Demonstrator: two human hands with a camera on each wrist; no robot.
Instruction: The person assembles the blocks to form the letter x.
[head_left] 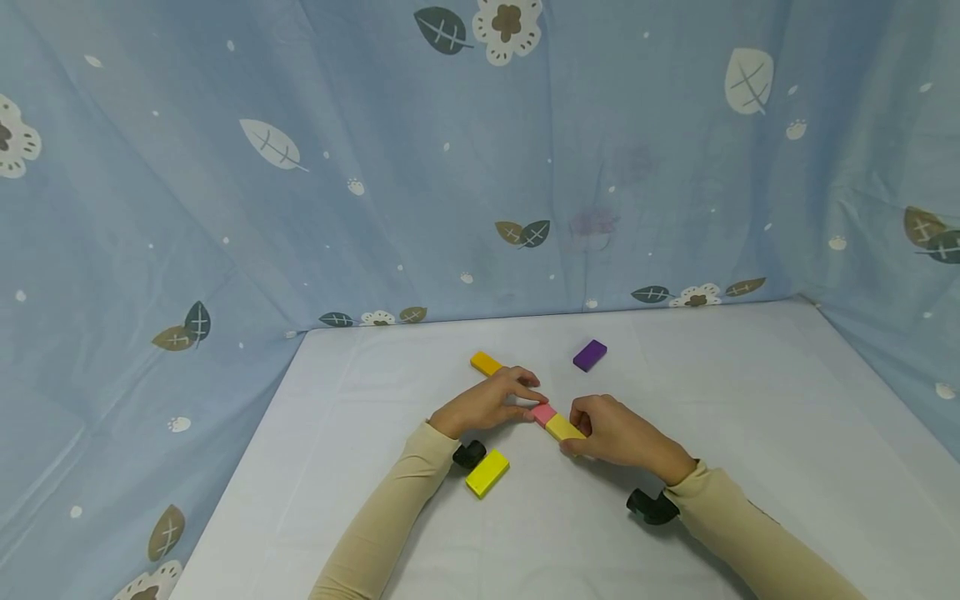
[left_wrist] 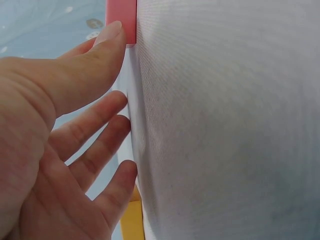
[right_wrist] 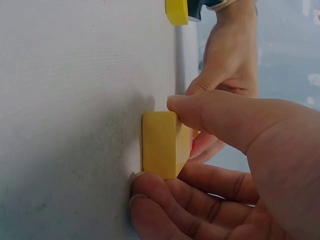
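Note:
A pink block [head_left: 543, 415] and a pale yellow block [head_left: 564, 428] lie end to end on the white cloth. My left hand [head_left: 487, 404] pinches the pink block's far-left end between thumb and index finger; the other fingers are spread, as the left wrist view shows. My right hand [head_left: 618, 433] holds the pale yellow block by its sides, thumb on one side and fingers on the other. In the right wrist view this block's end face [right_wrist: 159, 145] points toward the camera, and most of the pink block is hidden behind it.
An orange-yellow block [head_left: 485, 362] lies beyond my left hand, partly covered by it. Near my left wrist's black camera [head_left: 469, 454] is a bright yellow block [head_left: 487, 473]. A purple block [head_left: 590, 355] lies farther back. Blue patterned fabric [head_left: 450, 183] hangs behind the table.

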